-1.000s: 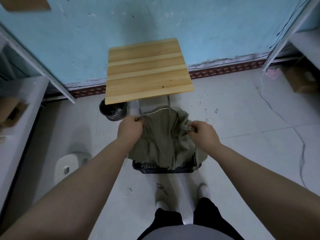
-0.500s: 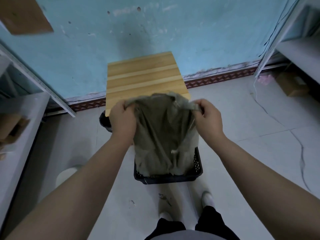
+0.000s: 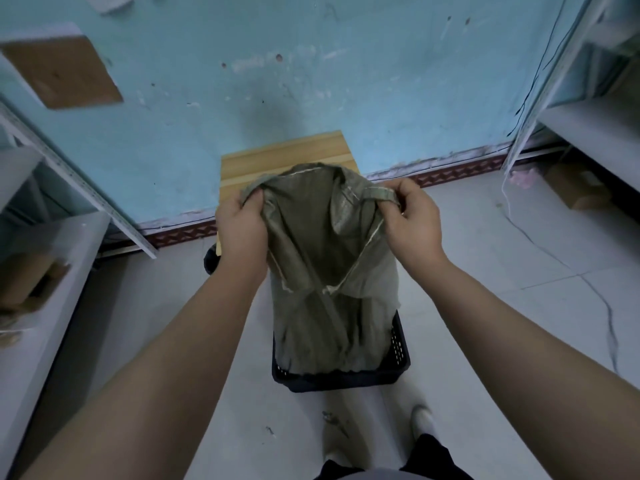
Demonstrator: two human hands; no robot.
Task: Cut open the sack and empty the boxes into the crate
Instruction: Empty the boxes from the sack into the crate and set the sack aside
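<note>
Sack (image 3: pixel 325 271) has been hauled up higher than half a second ago, hanging from mid-frame with its bottom end down in the black crate (image 3: pixel 401 344) at lower centre. Left hand (image 3: pixel 242 226) has its fingers clenched round the top left corner, and the right hand (image 3: pixel 412 220) pinches the folded top right edge. White shelf (image 3: pixel 52 271) at left, wooden tabletop (image 3: pixel 284 157) against the blue wall (image 3: pixel 381 81), pale tiled floor (image 3: pixel 502 271); the sack's limp, creased, olive woven stuff.
</note>
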